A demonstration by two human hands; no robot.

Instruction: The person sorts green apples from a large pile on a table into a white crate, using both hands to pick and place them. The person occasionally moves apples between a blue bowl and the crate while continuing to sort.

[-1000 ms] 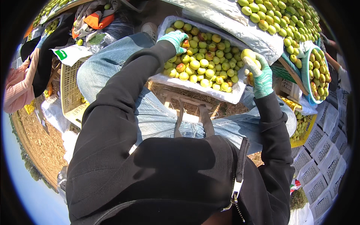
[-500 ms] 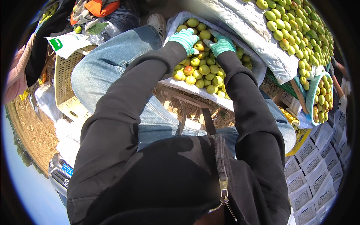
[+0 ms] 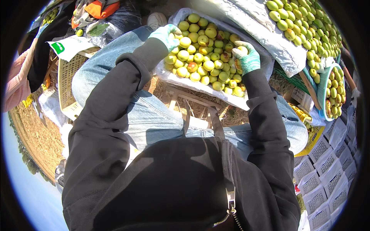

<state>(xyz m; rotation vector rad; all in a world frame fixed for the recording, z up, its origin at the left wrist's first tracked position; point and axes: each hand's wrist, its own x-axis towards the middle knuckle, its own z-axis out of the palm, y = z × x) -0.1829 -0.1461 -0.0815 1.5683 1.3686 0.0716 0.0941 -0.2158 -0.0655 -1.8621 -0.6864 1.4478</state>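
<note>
In front of me a crate lined with white plastic (image 3: pixel 200 86) is full of round yellow-green jujubes (image 3: pixel 208 65), several blushed red-brown. At the crate's left edge is my left hand (image 3: pixel 165 36), in a mint-green striped glove. Its fingers are curled over the outermost fruit; what they hold, if anything, is hidden. My right hand (image 3: pixel 249 58), gloved alike, is over the right side of the crate. Its thumb and fingers close round a pale green jujube (image 3: pixel 243 50).
A large heap of jujubes (image 3: pixel 308 30) lies at the upper right beside a white quilted cover (image 3: pixel 266 42). A light-blue basket of fruit (image 3: pixel 325 96) stands right. White lined crates (image 3: pixel 320 173) cover the lower right. A beige perforated crate (image 3: pixel 68 82) stands left, near another person's pink sleeve (image 3: pixel 19 86).
Both hands were together over the crate's far middle. The left has moved left to the edge, the right has moved right and closed round a jujube. More of the fruit shows between them.
</note>
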